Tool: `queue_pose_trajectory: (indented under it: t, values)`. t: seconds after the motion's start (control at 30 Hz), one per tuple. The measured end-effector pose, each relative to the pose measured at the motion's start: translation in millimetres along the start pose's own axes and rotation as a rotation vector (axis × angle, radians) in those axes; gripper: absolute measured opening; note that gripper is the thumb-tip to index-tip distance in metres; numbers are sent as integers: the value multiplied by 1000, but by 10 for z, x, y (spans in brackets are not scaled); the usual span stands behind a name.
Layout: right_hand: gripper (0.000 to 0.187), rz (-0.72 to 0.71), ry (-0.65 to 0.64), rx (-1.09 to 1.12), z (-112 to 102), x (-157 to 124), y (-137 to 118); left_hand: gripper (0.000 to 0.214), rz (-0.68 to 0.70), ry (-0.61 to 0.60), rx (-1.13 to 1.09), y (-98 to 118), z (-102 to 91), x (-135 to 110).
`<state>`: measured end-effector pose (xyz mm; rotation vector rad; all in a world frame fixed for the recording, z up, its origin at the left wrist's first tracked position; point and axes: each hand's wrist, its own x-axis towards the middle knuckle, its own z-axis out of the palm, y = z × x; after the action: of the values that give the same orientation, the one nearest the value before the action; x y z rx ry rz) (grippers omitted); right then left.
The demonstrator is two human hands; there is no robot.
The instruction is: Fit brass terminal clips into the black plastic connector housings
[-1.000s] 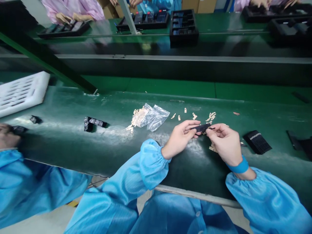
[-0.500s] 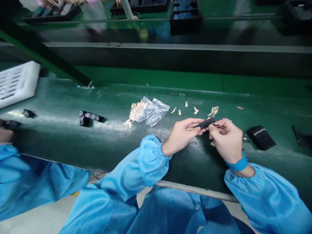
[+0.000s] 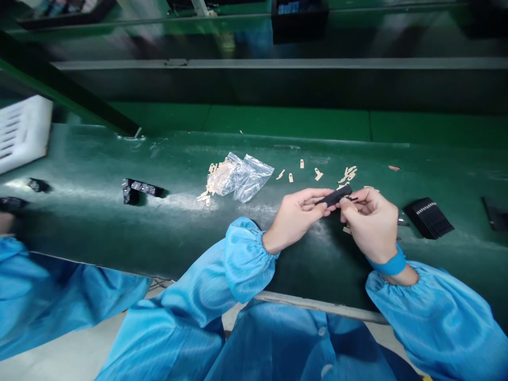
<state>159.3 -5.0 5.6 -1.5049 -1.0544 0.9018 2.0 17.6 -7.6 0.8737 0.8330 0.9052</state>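
My left hand point(image 3: 291, 218) is closed on one end of a narrow black plastic bar point(image 3: 335, 196), tilted up to the right above the bench. At the bar's other end, my right hand point(image 3: 375, 225) is pinched shut. A thin dark sliver shows by its fingertips, too small to name. Just beyond the hands lie loose flat cream-coloured tabs point(image 3: 349, 173), each cut to a small odd shape. A heap of more tabs point(image 3: 217, 180) spills beside a clear plastic bag point(image 3: 254, 177) on the left. Right of my right hand sits a row of flat black pieces point(image 3: 429, 218).
Black clustered parts point(image 3: 145, 189) rest on the green bench point(image 3: 190, 233) to the left. Farther left are a white slotted tray point(image 3: 26, 132) and a co-worker's sleeve point(image 3: 24, 296). A slanted green post point(image 3: 79, 92) meets the bench; black bins point(image 3: 299, 24) stand at the back.
The view has tipped down slightly, so the background sits a little higher in the picture. Both hands keep nearly the same hold on the black bar.
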Motion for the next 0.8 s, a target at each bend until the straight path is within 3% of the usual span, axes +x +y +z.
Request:
queue_pose_trajectory:
  t: [0.8]
  values:
    - [20, 10, -21, 50, 11, -15, -42, 35, 19, 17, 31, 29, 32, -24]
